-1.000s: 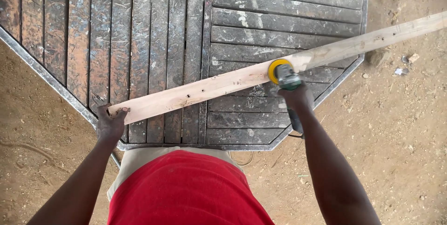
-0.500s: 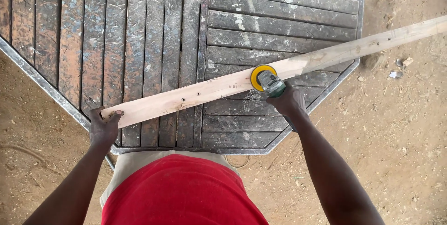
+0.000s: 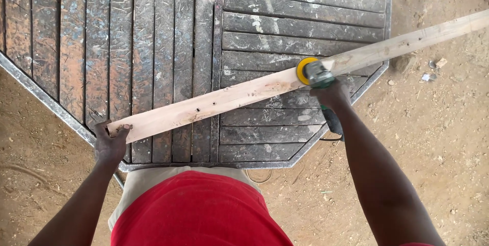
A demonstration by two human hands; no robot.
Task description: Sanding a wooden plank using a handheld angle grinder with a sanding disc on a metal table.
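A long pale wooden plank (image 3: 239, 96) lies slanted across a worn metal-framed slat table (image 3: 285, 27), rising from lower left to upper right. My left hand (image 3: 111, 143) grips the plank's near end at the table's edge. My right hand (image 3: 331, 96) holds a green power sander with a yellow disc (image 3: 311, 72), the disc pressed against the plank about midway along it. The sander's dark body (image 3: 333, 123) sticks out below my wrist.
The table's steel frame (image 3: 46, 101) runs diagonally at the left and angles off at the lower right. Sandy ground with small stones and scraps (image 3: 433, 70) surrounds it. A cable loop (image 3: 260, 177) lies under the table's front edge.
The sander moved left along the plank half a second ago, then back right to about its first spot. My left hand stays on the plank's end.
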